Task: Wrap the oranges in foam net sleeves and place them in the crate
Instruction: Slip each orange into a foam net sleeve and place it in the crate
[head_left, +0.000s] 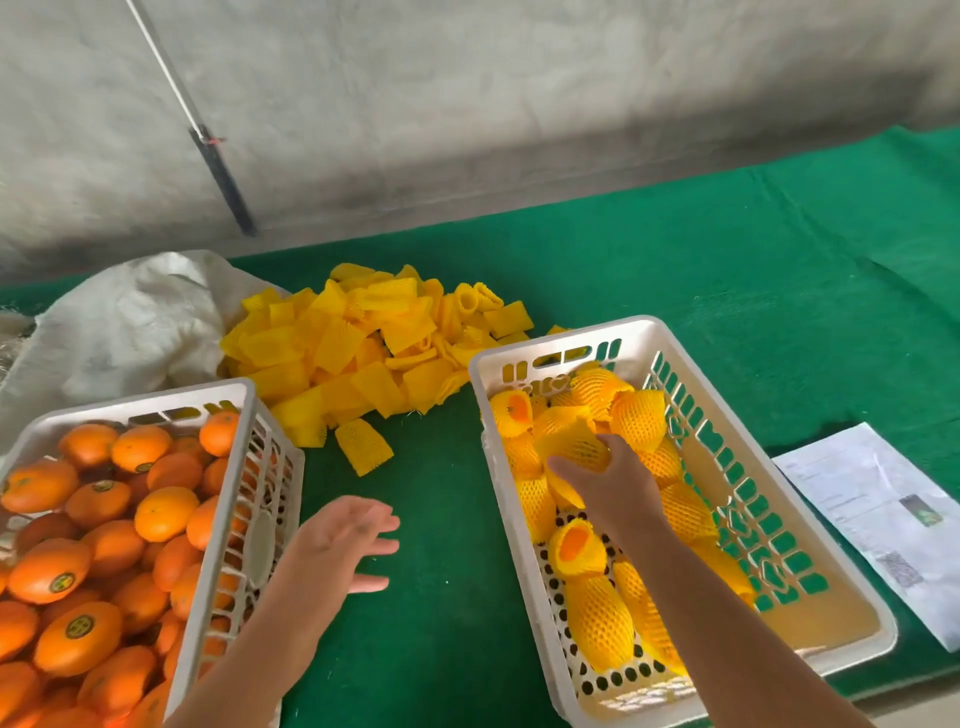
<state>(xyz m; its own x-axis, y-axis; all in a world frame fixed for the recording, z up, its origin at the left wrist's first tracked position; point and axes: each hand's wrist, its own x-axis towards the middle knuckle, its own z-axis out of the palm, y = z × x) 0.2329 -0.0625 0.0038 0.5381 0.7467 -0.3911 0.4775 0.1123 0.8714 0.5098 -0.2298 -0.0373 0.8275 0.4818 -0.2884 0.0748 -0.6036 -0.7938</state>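
A white crate (691, 358) on the right holds several oranges in yellow foam net sleeves. My right hand (608, 486) reaches into it and grips a wrapped orange (574, 447) from above, low among the others. A second white crate (236, 483) on the left is full of bare oranges (161, 512). My left hand (343, 540) hovers between the two crates over the green cloth, fingers spread and holding nothing. A heap of loose yellow foam net sleeves (363, 343) lies behind the crates, with one sleeve (363, 447) apart at its front.
A green cloth (701, 260) covers the table up to a grey wall. A white sack (130, 327) lies at the back left. A printed paper sheet (878, 514) rests right of the right crate. A thin rod (223, 176) leans on the wall.
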